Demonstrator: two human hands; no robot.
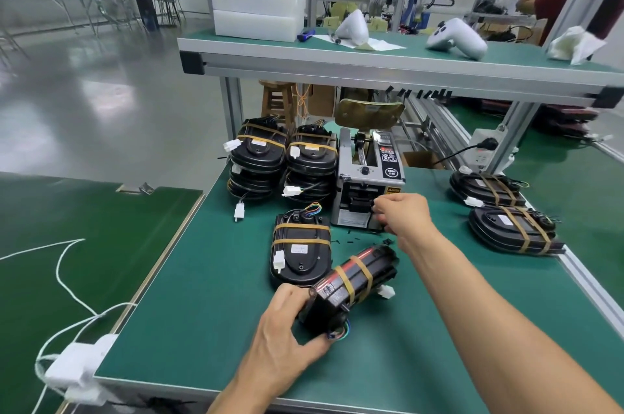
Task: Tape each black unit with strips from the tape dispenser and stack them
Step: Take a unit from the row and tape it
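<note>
My left hand (287, 329) grips a black unit (351, 285) by its near end, tilted on edge on the green mat, with two tan tape bands round it. My right hand (401, 214) reaches to the outlet of the grey tape dispenser (368, 177), fingers pinched at the slot; the strip itself is too small to make out. Another taped black unit (300, 251) lies flat just left of the held one. Two stacks of taped units (260, 157) (312, 163) stand left of the dispenser.
Two more black units (486, 190) (516, 231) lie at the right of the green table (202, 312). A shelf (371, 59) with white parts hangs overhead. A white power adapter (81, 366) and cord sit at the left edge. A person stands far right.
</note>
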